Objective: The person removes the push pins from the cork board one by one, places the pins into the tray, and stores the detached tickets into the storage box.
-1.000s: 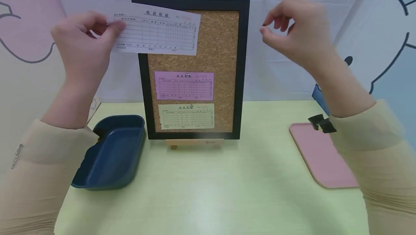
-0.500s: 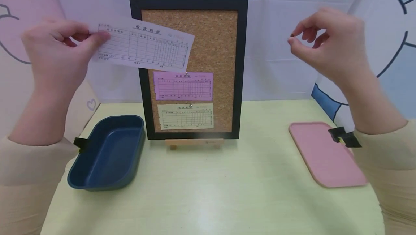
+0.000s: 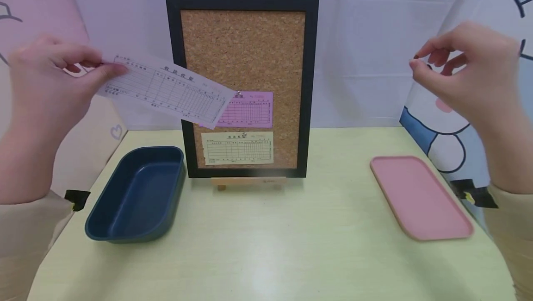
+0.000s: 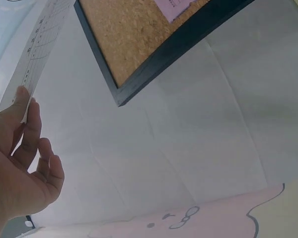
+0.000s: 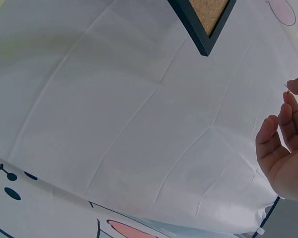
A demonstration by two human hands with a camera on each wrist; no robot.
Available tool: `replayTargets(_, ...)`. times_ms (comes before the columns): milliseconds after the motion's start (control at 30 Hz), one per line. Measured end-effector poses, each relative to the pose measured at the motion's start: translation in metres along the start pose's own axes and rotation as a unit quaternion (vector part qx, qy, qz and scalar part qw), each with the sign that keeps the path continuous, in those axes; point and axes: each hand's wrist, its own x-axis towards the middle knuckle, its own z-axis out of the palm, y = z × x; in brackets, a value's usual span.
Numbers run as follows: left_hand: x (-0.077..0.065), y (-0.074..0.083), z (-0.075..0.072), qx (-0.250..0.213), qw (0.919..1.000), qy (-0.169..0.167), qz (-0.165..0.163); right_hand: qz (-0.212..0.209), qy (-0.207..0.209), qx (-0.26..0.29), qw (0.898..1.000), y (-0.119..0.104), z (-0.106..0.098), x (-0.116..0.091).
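In the head view my left hand (image 3: 54, 74) pinches a white receipt slip (image 3: 166, 89) at its left end. The slip tilts down to the right and overlaps part of the pink receipt slip (image 3: 251, 109) in view. My right hand (image 3: 470, 69) is raised at the far right, thumb and forefinger pinching a tiny pin (image 5: 287, 88), best seen in the right wrist view. Between the hands stands a black-framed cork board (image 3: 250, 46). It bears the pink slip and, below it, a pale yellow receipt slip (image 3: 237, 148), each with a small tack at its top.
A deep blue tray (image 3: 137, 199) sits on the table to the left of the board. On the right lies a flat pink tray (image 3: 420, 199). A small wooden stand (image 3: 250, 181) supports the board, and a white cloth (image 3: 358, 60) hangs behind.
Both hands have moved apart and lower. The white slip has shifted down and left with my left hand and tilts more, uncovering the board's upper part and overlapping the pink slip.
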Motion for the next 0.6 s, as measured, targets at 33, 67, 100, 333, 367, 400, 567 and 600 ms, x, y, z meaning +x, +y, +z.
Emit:
replayTargets(33, 0.0, -0.002, -0.001, 0.01, 0.9999, -0.008, -0.003, 0.002, 0.001, 0.0, 1.0, 0.002, 0.0, -0.002)
replayTargets(67, -0.001, -0.004, -0.002, 0.021, 0.9996, -0.016, -0.007, 0.01, 0.0, -0.002, 1.0, 0.004, -0.001, -0.004)
replayTargets(100, -0.001, -0.006, -0.003, 0.031, 0.9992, -0.023, -0.008, 0.02, -0.003, -0.005, 1.0, 0.006, -0.001, -0.006)
replayTargets(333, 0.003, -0.024, -0.004, 0.081, 0.9942, -0.071, -0.002, 0.112, -0.027, -0.034, 0.993, 0.015, -0.005, -0.02)
replayTargets(367, 0.004, -0.028, -0.004, 0.083, 0.9934, -0.079, 0.0, 0.118, -0.027, -0.032, 0.992, 0.017, -0.006, -0.022)
replayTargets(400, 0.005, -0.032, -0.004, 0.085, 0.9925, -0.088, 0.003, 0.122, -0.026, -0.03, 0.992, 0.02, -0.006, -0.025)
replayTargets(567, 0.009, -0.05, -0.003, 0.098, 0.9844, -0.145, 0.022, 0.149, -0.03, -0.029, 0.988, 0.033, -0.005, -0.036)
replayTargets(600, 0.01, -0.053, -0.003, 0.103, 0.9816, -0.158, 0.026, 0.154, -0.03, -0.031, 0.987, 0.035, -0.005, -0.038)
